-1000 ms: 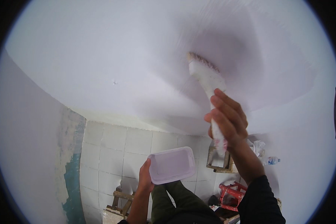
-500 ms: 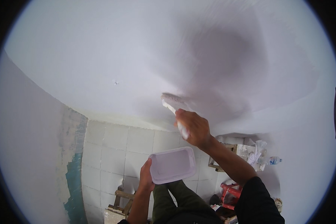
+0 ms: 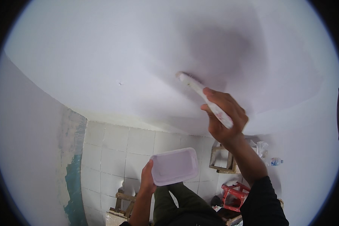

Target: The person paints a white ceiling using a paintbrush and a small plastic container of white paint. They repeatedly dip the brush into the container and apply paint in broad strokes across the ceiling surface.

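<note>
While the left hand stayed at about six o'clock, gripping the edge of the shallow white tray just as it had a second before, the right hand had swept from the two o'clock side back toward the centre. It was clenched around the handle of the paint brush, whose bristle end pressed on the white ceiling near twelve o'clock, at the edge of a greyer damp patch. That sideways travel suggested strokes being laid across the wet area, with the tray not dipped into during this pass.
</note>
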